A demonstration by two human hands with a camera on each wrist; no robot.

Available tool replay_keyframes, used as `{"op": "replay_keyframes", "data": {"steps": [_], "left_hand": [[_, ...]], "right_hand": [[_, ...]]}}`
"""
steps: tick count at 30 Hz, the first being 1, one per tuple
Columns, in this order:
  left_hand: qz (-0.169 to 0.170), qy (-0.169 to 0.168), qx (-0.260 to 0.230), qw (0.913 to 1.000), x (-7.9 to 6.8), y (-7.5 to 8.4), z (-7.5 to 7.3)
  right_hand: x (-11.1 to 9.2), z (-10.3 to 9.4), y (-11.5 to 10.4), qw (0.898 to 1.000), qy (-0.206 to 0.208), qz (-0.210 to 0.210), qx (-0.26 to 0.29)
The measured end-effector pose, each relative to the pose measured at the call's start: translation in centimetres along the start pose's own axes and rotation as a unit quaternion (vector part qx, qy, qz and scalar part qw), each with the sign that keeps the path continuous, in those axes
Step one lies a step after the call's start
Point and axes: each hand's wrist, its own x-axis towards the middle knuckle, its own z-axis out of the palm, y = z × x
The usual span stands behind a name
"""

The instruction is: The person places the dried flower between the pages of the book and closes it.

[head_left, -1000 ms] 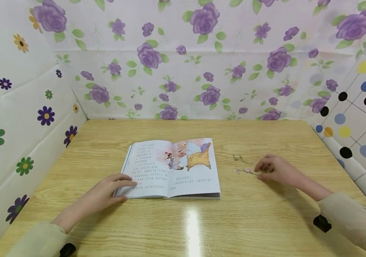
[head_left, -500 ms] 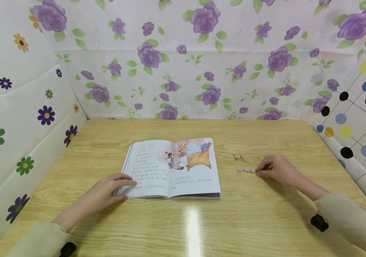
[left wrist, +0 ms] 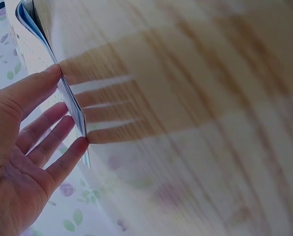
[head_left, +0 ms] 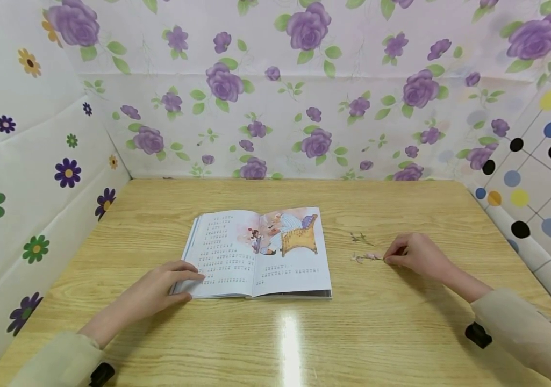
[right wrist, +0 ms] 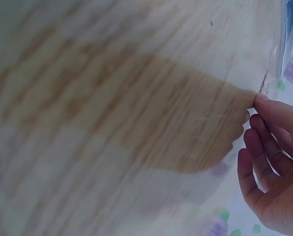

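Note:
An open picture book (head_left: 290,279) lies flat on the table, text on its left page and a coloured picture across the top. My left hand (head_left: 161,285) rests on the lower left corner of the book, fingers on the page and thumb by the bottom edge. In the left wrist view, the fingertips of my left hand (left wrist: 28,123) touch the book's edge (left wrist: 70,98). To the right of the book, my right hand (head_left: 417,257) pinches the stem end of a thin pale pink flower sprig (head_left: 371,256) between thumb and index finger. The sprig's flowers point left towards the book.
A second, greenish sprig (head_left: 359,238) lies just behind the pink one. The wooden table (head_left: 381,333) ends at a flowered cloth (head_left: 275,123) at the back, with patterned cloths at both sides. Light glares off the front middle of the table.
My right hand has shifted slightly left, its thumb and index finger now further along the pink sprig's stem. The left hand and the book stay in place.

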Motion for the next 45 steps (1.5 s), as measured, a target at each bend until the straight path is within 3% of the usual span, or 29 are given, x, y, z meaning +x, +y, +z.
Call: {"op": "replay_keyframes", "data": {"steps": [11, 17, 25, 33, 45], "left_hand": [[-0.012, -0.003, -0.001, 0.9999, 0.0, -0.2, 0.1], [-0.009, -0.006, -0.007, 0.9999, 0.0, -0.2, -0.1], [-0.010, -0.011, -0.011, 0.9998, 0.0, -0.1, -0.3], [-0.008, -0.011, -0.012, 0.9998, 0.0, -0.1, -0.2], [-0.009, -0.012, -0.015, 0.9998, 0.0, -0.2, -0.2]], "right_hand": [[0.2, -0.1, -0.1, 1.000, -0.015, -0.009, -0.015], [0.6, -0.2, -0.2, 0.999, -0.047, -0.016, -0.017], [1.2, -0.9, -0.4, 0.997, -0.076, 0.003, 0.016], [1.5, -1.6, -1.1, 0.996, -0.070, 0.033, 0.054], [2.5, -3.2, -2.2, 0.996, -0.033, 0.033, 0.070]]}}
